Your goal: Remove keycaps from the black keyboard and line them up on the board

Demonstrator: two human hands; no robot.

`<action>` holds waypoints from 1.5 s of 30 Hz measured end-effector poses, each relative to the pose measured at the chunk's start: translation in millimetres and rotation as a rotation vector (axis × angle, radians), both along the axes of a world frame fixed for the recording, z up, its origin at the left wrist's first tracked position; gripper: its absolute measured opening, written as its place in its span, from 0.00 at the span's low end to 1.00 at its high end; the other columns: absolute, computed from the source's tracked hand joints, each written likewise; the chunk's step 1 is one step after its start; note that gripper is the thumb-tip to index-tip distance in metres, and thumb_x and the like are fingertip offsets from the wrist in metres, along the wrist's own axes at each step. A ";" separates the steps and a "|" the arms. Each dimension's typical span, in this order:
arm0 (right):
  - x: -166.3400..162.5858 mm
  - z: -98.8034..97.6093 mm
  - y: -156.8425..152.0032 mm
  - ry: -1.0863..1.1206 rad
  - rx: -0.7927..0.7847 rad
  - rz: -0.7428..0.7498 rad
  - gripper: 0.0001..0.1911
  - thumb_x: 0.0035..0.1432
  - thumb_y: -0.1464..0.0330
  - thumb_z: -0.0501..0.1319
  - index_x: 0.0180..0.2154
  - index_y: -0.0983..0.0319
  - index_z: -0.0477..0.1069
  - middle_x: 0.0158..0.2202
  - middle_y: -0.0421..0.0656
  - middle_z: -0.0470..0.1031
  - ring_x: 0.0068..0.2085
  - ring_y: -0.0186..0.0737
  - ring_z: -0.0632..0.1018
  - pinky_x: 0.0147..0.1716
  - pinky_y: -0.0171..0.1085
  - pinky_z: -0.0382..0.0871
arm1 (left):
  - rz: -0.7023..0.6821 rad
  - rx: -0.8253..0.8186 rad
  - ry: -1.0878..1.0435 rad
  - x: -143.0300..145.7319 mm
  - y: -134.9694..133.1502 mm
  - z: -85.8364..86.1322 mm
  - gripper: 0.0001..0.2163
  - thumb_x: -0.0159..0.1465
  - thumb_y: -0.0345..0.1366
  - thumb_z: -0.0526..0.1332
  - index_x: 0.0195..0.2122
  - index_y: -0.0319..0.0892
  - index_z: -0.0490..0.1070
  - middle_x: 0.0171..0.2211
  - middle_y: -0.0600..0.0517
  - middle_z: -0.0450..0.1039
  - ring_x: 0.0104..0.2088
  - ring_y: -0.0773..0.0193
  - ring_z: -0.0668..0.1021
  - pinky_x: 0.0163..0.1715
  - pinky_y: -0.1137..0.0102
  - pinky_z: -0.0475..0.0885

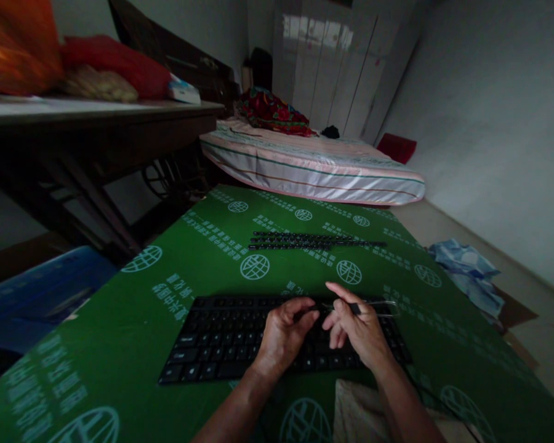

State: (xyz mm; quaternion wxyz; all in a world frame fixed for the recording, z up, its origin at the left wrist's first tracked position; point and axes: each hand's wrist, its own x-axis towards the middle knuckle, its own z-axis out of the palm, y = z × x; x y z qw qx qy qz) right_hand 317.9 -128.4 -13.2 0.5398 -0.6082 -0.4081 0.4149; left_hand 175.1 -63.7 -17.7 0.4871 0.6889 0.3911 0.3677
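Observation:
A black keyboard (231, 354) lies on the green board, under both hands. My left hand (284, 335) is over its middle, thumb and forefinger pinched on a small dark piece that looks like a keycap (313, 309), mostly hidden by the fingers. My right hand (357, 326) grips a wire keycap puller (384, 308) with a black middle part. Its wire loop sticks out to the right, and its other end points at the left fingertips. The right forefinger is raised. Beyond the keyboard, several black keycaps (300, 240) lie in rows.
The green printed board (203, 252) fills the foreground. A cloth (357, 406) lies near its front edge, beside a cable (443, 403). A bed (314, 166) stands behind, a dark table (166, 126) with bags at left, a blue container (50, 295) below it.

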 end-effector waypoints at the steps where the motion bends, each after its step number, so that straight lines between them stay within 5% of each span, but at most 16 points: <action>1: -1.2 0.5 -0.1 0.020 -0.010 0.005 0.33 0.56 0.51 0.53 0.59 0.61 0.56 0.21 0.41 0.74 0.15 0.33 0.73 0.13 0.28 0.63 | 0.006 -0.012 -0.020 0.2 -0.1 0.4 0.06 0.54 0.35 0.61 0.32 0.41 0.75 0.31 0.53 0.79 0.33 0.62 0.79 0.35 0.72 0.74; 7: -2.9 2.5 0.0 0.080 -0.011 -0.013 0.36 0.56 0.51 0.53 0.62 0.60 0.50 0.25 0.44 0.76 0.23 0.39 0.79 0.18 0.32 0.71 | 0.017 -0.032 -0.072 0.0 -0.6 -0.3 0.06 0.54 0.35 0.61 0.32 0.41 0.75 0.31 0.53 0.79 0.32 0.63 0.79 0.34 0.73 0.74; 12: -3.2 2.6 -0.3 0.099 0.037 0.010 0.31 0.54 0.51 0.56 0.55 0.60 0.62 0.39 0.50 0.76 0.33 0.44 0.80 0.20 0.35 0.73 | 0.014 -0.041 -0.099 0.3 -0.1 -1.8 0.07 0.54 0.36 0.61 0.33 0.41 0.75 0.30 0.53 0.79 0.31 0.62 0.79 0.32 0.72 0.74; 16: -3.5 -1.1 -0.7 0.104 0.078 -0.003 0.29 0.58 0.52 0.51 0.55 0.62 0.62 0.27 0.46 0.77 0.23 0.40 0.78 0.18 0.34 0.71 | 0.049 -0.050 -0.085 0.3 0.9 -2.2 0.08 0.53 0.36 0.62 0.33 0.41 0.76 0.30 0.52 0.79 0.32 0.62 0.79 0.33 0.72 0.74; 19: -1.7 -4.1 -0.3 -0.095 0.210 -0.051 0.22 0.60 0.56 0.51 0.50 0.61 0.67 0.31 0.47 0.77 0.27 0.40 0.79 0.22 0.36 0.73 | 0.059 -0.052 -0.090 -0.5 1.7 -3.3 0.09 0.52 0.37 0.62 0.33 0.40 0.76 0.29 0.52 0.79 0.31 0.62 0.78 0.32 0.72 0.73; 22: -1.9 -2.5 0.7 -0.415 0.387 -0.034 0.11 0.58 0.65 0.57 0.41 0.58 0.72 0.39 0.47 0.76 0.39 0.42 0.78 0.38 0.41 0.73 | 0.047 -0.064 -0.106 -1.3 2.2 -4.6 0.09 0.53 0.38 0.62 0.33 0.40 0.76 0.28 0.53 0.78 0.29 0.63 0.78 0.30 0.73 0.73; 25: -6.7 2.1 2.5 -0.621 0.491 0.031 0.09 0.55 0.73 0.57 0.38 0.58 0.73 0.40 0.45 0.76 0.43 0.40 0.76 0.45 0.40 0.70 | 0.030 -0.061 -0.119 -1.8 2.6 -4.6 0.09 0.53 0.38 0.62 0.32 0.40 0.76 0.28 0.53 0.79 0.30 0.62 0.78 0.31 0.73 0.73; 39: -7.5 5.2 17.3 -0.772 0.479 0.134 0.11 0.54 0.78 0.55 0.36 0.59 0.70 0.36 0.44 0.73 0.38 0.37 0.75 0.40 0.35 0.70 | 0.001 -0.025 -0.095 -3.4 4.7 -7.0 0.08 0.57 0.33 0.59 0.35 0.41 0.76 0.33 0.52 0.79 0.34 0.62 0.79 0.36 0.72 0.74; 45: -1.3 7.3 23.4 -0.791 0.480 0.247 0.11 0.53 0.78 0.56 0.37 0.59 0.68 0.36 0.44 0.72 0.38 0.37 0.74 0.39 0.35 0.70 | 0.022 -0.017 -0.088 -4.4 4.7 -6.1 0.08 0.56 0.33 0.60 0.36 0.40 0.74 0.28 0.54 0.79 0.29 0.64 0.79 0.30 0.74 0.73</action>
